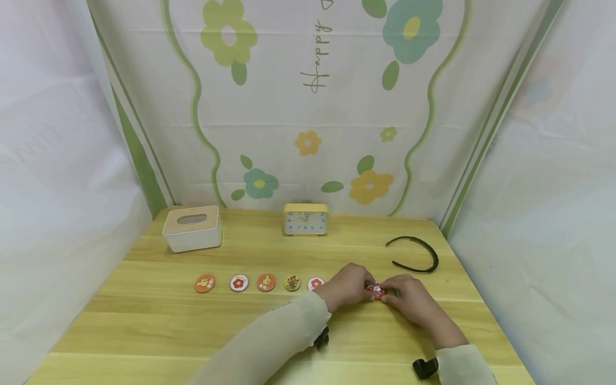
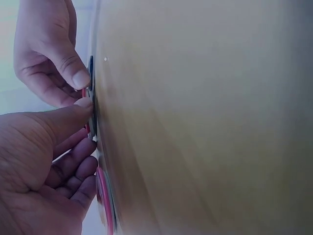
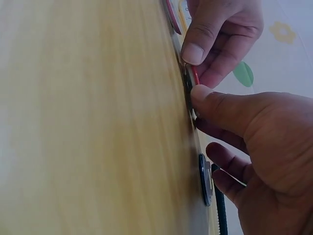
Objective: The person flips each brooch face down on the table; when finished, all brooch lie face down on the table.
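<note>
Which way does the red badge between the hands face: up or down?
Up: in the head view, the red badge shows its printed picture.

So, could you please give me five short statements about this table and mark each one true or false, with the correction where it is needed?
1. The left hand and the right hand both pinch the small red item. True.
2. The yellow clock lies face down. False: it stands upright, with its dial visible.
3. The tissue box is to the left of the clock. True.
4. The black headband hangs on the tissue box. False: it lies on the table, at the right side.
5. The leftmost badge in the row is white with a red flower. False: it is orange with a yellow thumbs-up.
</note>
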Demonstrator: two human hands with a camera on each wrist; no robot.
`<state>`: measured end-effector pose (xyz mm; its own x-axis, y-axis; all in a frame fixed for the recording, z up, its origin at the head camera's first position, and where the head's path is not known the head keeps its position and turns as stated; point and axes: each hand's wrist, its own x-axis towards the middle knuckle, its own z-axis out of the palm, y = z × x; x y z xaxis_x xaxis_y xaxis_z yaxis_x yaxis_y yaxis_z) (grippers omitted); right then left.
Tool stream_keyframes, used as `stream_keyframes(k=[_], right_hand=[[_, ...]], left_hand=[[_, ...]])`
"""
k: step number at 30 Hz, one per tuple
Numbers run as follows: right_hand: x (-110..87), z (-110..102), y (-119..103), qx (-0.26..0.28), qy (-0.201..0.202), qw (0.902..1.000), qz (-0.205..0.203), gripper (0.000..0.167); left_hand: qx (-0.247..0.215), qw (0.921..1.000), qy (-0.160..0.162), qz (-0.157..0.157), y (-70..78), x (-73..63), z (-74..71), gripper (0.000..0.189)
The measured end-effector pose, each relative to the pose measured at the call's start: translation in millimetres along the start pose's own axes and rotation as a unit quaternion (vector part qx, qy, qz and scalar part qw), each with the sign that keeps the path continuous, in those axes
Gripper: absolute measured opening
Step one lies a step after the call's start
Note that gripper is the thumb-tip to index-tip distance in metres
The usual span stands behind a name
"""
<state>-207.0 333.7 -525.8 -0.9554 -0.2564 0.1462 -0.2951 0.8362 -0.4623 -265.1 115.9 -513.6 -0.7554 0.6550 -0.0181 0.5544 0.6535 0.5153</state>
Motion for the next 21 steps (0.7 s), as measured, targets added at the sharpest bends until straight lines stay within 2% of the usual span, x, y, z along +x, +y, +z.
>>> stream_keyframes(k=[8, 12, 17, 21], right_hand=[[-5.4, -5.1, -2.0, -0.032, 0.026, 0.998, -0.048, 0.023], [-5.5, -6.6, -2.1, -0.027, 0.027, 0.9988, -0.029, 0.021], [-4.9, -6.3, -2.9, -0.007, 0.028, 0.9996, 0.004, 0.021], [-5.5, -5.3, -2.8, 0.001, 0.042, 0.999, 0.017, 0.021]], left_hand=[[0.004, 0.9998, 0.004, 0.02, -2.0, -3.0, -4.4, 0.017], [0.029, 0.9991, 0.013, 0.029, -0.8, -4.5, -7.5, 0.02], [0.099, 0.9933, 0.031, 0.052, 1.5, -3.7, -8.9, 0.023], [0.121, 0.9906, 0.039, 0.05, 2.7, -2.8, -7.5, 0.023]])
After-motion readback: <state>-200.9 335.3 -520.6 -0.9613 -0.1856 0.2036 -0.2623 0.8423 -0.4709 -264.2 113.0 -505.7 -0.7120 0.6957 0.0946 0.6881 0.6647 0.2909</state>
